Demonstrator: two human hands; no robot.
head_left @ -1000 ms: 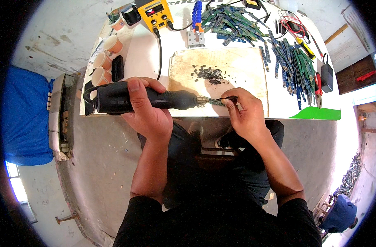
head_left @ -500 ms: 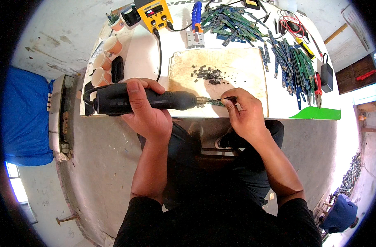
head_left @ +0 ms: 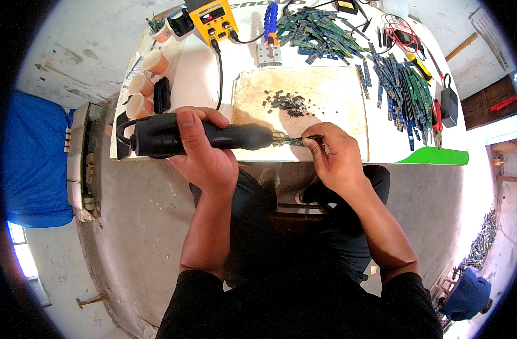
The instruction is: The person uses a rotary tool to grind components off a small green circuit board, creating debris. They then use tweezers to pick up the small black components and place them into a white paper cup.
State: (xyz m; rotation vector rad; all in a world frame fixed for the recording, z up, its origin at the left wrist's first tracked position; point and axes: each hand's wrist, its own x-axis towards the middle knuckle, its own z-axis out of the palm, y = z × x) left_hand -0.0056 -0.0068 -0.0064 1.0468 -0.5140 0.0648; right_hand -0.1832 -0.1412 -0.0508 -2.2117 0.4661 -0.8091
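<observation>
My left hand [head_left: 204,155] is closed round a black hot air gun [head_left: 156,137], whose metal nozzle [head_left: 278,137] points right over a small green circuit board strip [head_left: 293,142]. My right hand [head_left: 337,161] pinches a thin dark tool, apparently tweezers [head_left: 313,137], at that strip; its fingertips partly hide both. Beneath lies a stained beige board [head_left: 250,85] at the table's front edge, with a loose pile of small black chips [head_left: 285,103] above my hands.
A yellow soldering station [head_left: 212,21], paper cups [head_left: 140,105], a blue-jointed holder [head_left: 269,25], heaps of circuit strips [head_left: 405,93], red pliers [head_left: 437,124] and a black block [head_left: 448,106] stand or lie around the white table [head_left: 199,79]. A person [head_left: 464,291] in blue sits at lower right.
The hot air gun and my left hand have shifted a few pixels to the right. My right fingertips and the tool have moved very slightly; the grips look the same.
</observation>
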